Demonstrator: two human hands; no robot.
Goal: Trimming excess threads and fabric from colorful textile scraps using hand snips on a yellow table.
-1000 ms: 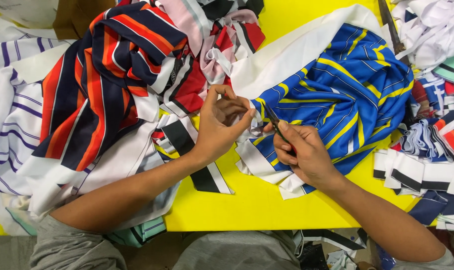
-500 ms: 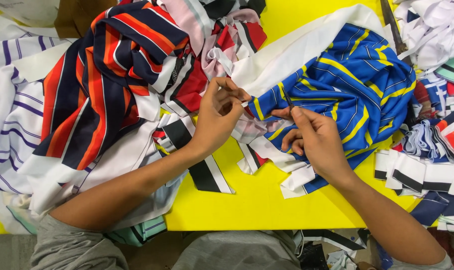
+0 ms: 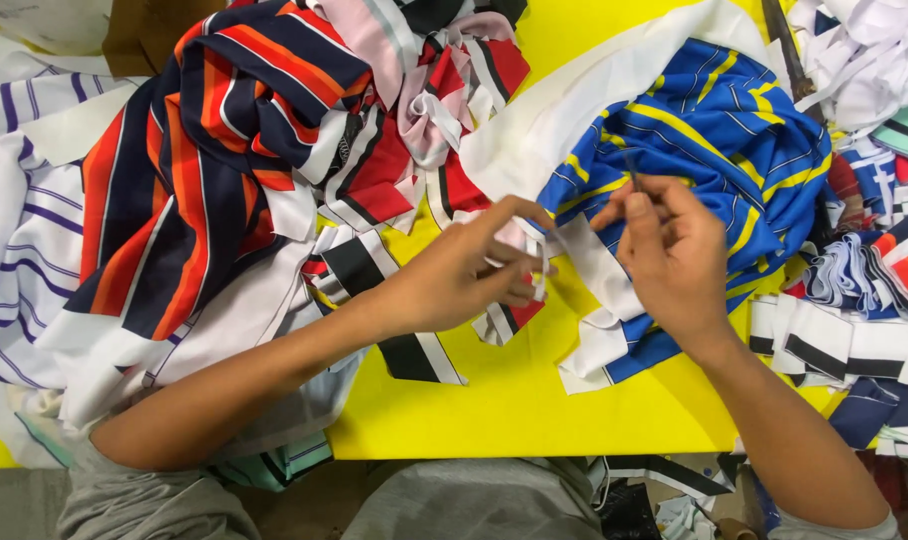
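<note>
hands over a yellow table (image 3: 514, 400): left hand (image 3: 464, 275) pinches a white strip (image 3: 534, 262), right hand (image 3: 674, 250) grips a thin dark tool (image 3: 632, 172) above blue striped cloth (image 3: 714, 130).

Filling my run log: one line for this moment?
left hand: pinching white strip | right hand: holding thin tool | under: blue cloth, yellow table
</note>
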